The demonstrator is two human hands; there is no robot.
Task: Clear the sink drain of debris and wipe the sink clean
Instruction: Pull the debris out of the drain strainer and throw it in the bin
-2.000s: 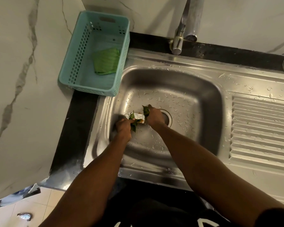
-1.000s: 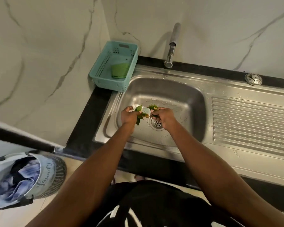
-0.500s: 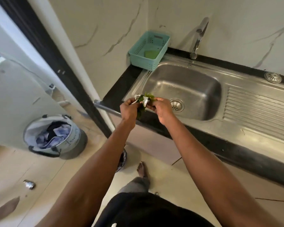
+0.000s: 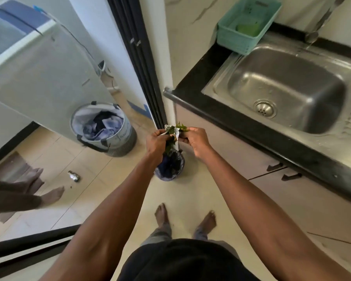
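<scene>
Right around the middle of the frame, both hands are pinched shut on the same clump of debris (image 4: 173,132), wet green leaves mixed with crumpled foil. Left hand (image 4: 157,141) has its fingers closed round the left side, right hand (image 4: 195,139) grips the right side. They're holding it just above a small bin (image 4: 170,166) with a dark liner on the floor. Sink (image 4: 282,86) sits over at the upper right, drain (image 4: 264,108) bare, with a teal basket (image 4: 245,27) on the counter behind it. Laundry basket (image 4: 103,128) full of clothes is left of centre.
</scene>
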